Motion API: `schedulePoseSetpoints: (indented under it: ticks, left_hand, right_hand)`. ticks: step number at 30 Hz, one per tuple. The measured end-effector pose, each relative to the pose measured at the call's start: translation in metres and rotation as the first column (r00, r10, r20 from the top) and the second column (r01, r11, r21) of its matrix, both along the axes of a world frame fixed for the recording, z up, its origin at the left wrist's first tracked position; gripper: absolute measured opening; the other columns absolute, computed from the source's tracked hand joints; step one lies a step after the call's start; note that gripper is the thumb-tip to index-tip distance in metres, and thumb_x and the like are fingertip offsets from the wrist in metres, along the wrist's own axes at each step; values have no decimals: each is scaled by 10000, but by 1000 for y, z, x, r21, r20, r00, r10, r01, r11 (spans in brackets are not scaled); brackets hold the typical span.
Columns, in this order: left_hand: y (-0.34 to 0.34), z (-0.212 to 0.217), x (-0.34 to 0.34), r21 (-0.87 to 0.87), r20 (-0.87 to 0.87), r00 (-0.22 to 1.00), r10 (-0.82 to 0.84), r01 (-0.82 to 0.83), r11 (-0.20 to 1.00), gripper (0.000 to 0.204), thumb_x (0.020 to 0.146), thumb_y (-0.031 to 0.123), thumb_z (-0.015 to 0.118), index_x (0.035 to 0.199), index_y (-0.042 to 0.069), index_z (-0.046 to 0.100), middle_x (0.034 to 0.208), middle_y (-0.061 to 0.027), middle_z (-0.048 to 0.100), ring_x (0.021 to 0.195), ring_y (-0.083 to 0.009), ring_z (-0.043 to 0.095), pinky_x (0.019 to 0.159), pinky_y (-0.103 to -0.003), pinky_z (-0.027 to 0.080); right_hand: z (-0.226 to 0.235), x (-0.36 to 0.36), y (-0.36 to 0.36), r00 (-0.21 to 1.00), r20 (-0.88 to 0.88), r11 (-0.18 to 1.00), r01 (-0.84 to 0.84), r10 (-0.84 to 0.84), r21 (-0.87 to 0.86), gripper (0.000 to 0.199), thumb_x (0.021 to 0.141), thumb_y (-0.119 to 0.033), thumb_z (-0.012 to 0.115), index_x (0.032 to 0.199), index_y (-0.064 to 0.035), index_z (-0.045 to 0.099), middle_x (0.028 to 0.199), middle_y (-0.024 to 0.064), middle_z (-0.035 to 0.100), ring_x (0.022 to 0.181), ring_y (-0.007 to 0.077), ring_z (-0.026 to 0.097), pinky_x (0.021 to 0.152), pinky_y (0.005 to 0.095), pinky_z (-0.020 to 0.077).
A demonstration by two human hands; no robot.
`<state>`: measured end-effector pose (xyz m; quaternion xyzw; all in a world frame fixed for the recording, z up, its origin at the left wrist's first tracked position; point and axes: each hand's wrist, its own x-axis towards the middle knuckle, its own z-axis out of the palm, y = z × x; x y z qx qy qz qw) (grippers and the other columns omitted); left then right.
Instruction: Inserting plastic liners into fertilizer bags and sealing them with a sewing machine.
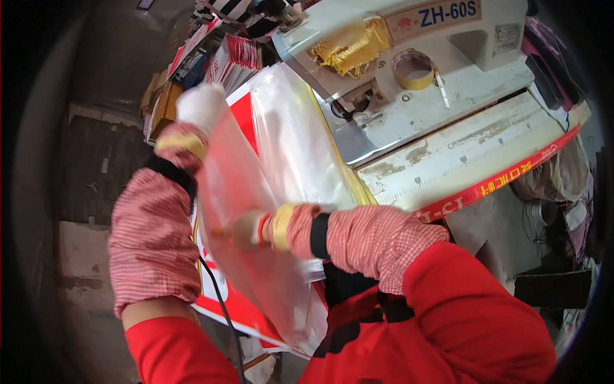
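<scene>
A clear plastic sheet, perhaps a bag, is lifted and slants down toward my lap. At its upper left corner my left hand, in a white glove, is closed on the edge. My right hand lies against the middle of the same sheet, its fingers smeared by motion. Beneath are more clear plastic sheets with a yellow edge, stacked beside the sewing machine. Red and white printed sheets show under the plastic.
The pale sewing machine stands at the upper right, with a yellow cloth and a tape roll on it. A red strip edges its bed. Stacked printed packets lie at the back. A black cable hangs near my left forearm.
</scene>
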<state>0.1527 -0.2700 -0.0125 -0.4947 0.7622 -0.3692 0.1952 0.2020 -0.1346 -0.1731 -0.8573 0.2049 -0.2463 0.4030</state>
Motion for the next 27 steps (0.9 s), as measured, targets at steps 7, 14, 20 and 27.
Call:
schedulePoseSetpoints:
  ticks: [7, 14, 20, 27]
  left_hand:
    - [16, 107, -68, -173, 13, 1000, -2, 5, 985, 282, 818, 240, 446, 969, 78, 621, 992, -161, 609, 958, -313, 574, 811, -413, 454]
    - [37, 119, -40, -106, -67, 996, 54, -61, 992, 364, 875, 283, 358, 998, 39, 598, 1053, -157, 584, 966, -334, 557, 826, -406, 432]
    - [63, 88, -58, -64, -61, 996, 58, -62, 996, 339, 889, 269, 335, 1038, 89, 581, 1042, -149, 590, 978, -315, 558, 816, -415, 442]
    - [70, 77, -68, -40, 23, 1000, 10, -9, 999, 282, 877, 232, 371, 1015, 102, 579, 996, -138, 608, 966, -310, 567, 800, -395, 454]
  right_hand:
    - [-28, -3, 66, 769, 583, 879, 440, -263, -184, 473, 775, -314, 524, 1216, -162, 446, 965, 139, 595, 880, 266, 579, 705, 412, 468]
    - [-29, -201, 113, 443, 462, 550, 826, -769, 123, 423, 757, -265, 589, 1114, -58, 500, 864, 159, 585, 771, 302, 581, 665, 395, 472]
    - [6, -246, 123, 418, -80, 376, 873, -905, 310, 509, 710, -273, 647, 1110, 1, 493, 873, 149, 610, 759, 292, 594, 650, 372, 471]
    - [36, -234, 135, 763, -118, 480, 510, -635, 713, 377, 763, -172, 601, 1060, 40, 508, 753, 106, 607, 530, 175, 583, 569, 291, 471]
